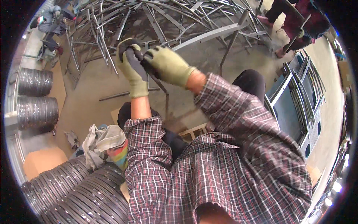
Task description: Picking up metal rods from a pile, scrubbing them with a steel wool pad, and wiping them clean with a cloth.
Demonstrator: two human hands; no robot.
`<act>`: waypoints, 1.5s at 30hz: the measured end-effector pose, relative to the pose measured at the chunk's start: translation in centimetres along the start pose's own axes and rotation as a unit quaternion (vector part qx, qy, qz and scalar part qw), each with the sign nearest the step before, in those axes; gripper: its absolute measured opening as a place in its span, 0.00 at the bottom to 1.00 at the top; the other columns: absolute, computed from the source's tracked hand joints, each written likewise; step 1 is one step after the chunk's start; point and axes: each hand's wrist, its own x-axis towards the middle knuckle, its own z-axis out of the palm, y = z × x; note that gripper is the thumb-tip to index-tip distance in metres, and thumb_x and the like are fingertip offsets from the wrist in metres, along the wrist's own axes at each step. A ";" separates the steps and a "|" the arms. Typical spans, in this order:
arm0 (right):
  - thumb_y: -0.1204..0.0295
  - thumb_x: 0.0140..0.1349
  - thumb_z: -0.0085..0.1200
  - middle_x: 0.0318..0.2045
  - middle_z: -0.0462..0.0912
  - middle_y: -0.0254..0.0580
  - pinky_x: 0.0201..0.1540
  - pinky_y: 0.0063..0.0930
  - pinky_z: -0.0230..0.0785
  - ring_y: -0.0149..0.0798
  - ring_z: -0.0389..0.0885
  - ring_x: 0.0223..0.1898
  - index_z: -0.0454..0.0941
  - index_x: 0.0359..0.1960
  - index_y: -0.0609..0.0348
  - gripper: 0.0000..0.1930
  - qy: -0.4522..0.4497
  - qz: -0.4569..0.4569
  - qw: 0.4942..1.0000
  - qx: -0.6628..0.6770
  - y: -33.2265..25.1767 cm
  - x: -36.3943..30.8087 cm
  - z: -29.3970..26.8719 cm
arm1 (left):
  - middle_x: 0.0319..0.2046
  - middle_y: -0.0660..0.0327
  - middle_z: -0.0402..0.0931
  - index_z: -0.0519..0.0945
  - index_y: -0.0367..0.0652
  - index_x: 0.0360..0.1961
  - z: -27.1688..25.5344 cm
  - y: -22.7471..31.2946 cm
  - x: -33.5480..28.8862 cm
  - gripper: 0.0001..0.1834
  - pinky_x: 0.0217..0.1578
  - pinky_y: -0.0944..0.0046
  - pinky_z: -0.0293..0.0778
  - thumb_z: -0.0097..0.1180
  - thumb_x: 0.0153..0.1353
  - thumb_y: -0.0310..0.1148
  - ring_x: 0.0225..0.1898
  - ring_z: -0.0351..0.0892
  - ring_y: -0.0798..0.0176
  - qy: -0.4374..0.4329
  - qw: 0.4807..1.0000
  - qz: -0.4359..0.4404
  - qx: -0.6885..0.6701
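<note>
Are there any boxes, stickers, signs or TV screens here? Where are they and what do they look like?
Cardboard box: on the floor at the lower left, beside the coils of dark metal strip; plain tan, blocky, no label to be seen.
Flat cardboard sheet: on the floor at the left, next to the stacked coils; plain tan.
Stickers, signs, screens: none in view.

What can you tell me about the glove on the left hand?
The left glove is pale yellow-green knit fabric with a dark grey coating on the palm and fingers. It covers the whole hand up to the wrist, where a plaid sleeve begins lower on the forearm. The hand is raised, fingers curled closed, apparently around a thin metal rod. The right glove presses against it from the side.
</note>
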 end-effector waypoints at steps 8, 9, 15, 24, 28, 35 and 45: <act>0.73 0.49 0.60 0.36 0.81 0.50 0.42 0.44 0.74 0.53 0.80 0.41 0.79 0.45 0.57 0.18 0.011 0.128 0.972 -0.195 16.8 -7.6 -12.5 | 0.26 0.64 0.74 0.78 0.36 0.32 0.3 -0.1 0.0 0.11 0.22 0.76 0.62 0.42 0.56 0.26 0.24 0.68 0.74 -0.070 0.995 -0.024 -0.072; 0.73 0.47 0.61 0.36 0.81 0.51 0.43 0.45 0.74 0.54 0.80 0.41 0.79 0.42 0.58 0.17 -0.040 0.091 0.983 -0.155 14.7 -6.4 -12.3 | 0.25 0.65 0.74 0.79 0.37 0.33 0.3 0.4 -0.2 0.11 0.24 0.77 0.61 0.42 0.57 0.28 0.23 0.68 0.75 -0.055 0.996 -0.021 -0.062; 0.74 0.50 0.58 0.37 0.80 0.48 0.46 0.41 0.75 0.50 0.80 0.42 0.76 0.47 0.52 0.19 -0.011 -0.079 0.995 -0.061 1.7 -1.2 -2.0 | 0.21 0.68 0.67 0.77 0.40 0.34 -0.5 -0.4 -0.2 0.10 0.24 0.74 0.56 0.43 0.60 0.31 0.22 0.62 0.74 -0.050 0.999 -0.022 0.002; 0.73 0.51 0.59 0.43 0.81 0.50 0.48 0.43 0.73 0.55 0.79 0.45 0.77 0.51 0.55 0.22 -0.024 0.096 0.985 -0.144 18.7 -7.4 -13.3 | 0.31 0.61 0.77 0.79 0.35 0.37 -0.7 0.9 -0.6 0.13 0.31 0.74 0.68 0.42 0.59 0.27 0.29 0.72 0.71 -0.120 0.992 -0.029 -0.037; 0.73 0.45 0.62 0.37 0.83 0.49 0.43 0.44 0.76 0.56 0.82 0.40 0.80 0.41 0.57 0.18 -0.098 -0.002 0.994 -0.045 6.2 -1.9 -4.7 | 0.38 0.61 0.79 0.79 0.35 0.46 1.8 0.6 -1.9 0.16 0.44 0.67 0.70 0.43 0.61 0.26 0.40 0.75 0.65 -0.095 0.980 0.120 0.130; 0.71 0.51 0.61 0.46 0.80 0.48 0.48 0.43 0.74 0.54 0.79 0.46 0.78 0.50 0.53 0.22 -0.048 -0.006 0.997 -0.054 7.1 -3.3 -5.9 | 0.25 0.61 0.75 0.79 0.33 0.33 1.4 0.9 -1.5 0.12 0.26 0.72 0.65 0.41 0.56 0.23 0.25 0.69 0.72 -0.086 0.996 0.006 0.016; 0.73 0.46 0.60 0.49 0.78 0.48 0.50 0.41 0.73 0.51 0.79 0.47 0.79 0.44 0.56 0.19 -0.124 0.008 0.989 -0.078 5.1 -4.4 -5.1 | 0.16 0.68 0.66 0.76 0.39 0.31 1.9 -1.1 -2.9 0.25 0.20 0.73 0.56 0.37 0.72 0.49 0.18 0.62 0.74 -0.053 0.998 -0.034 0.030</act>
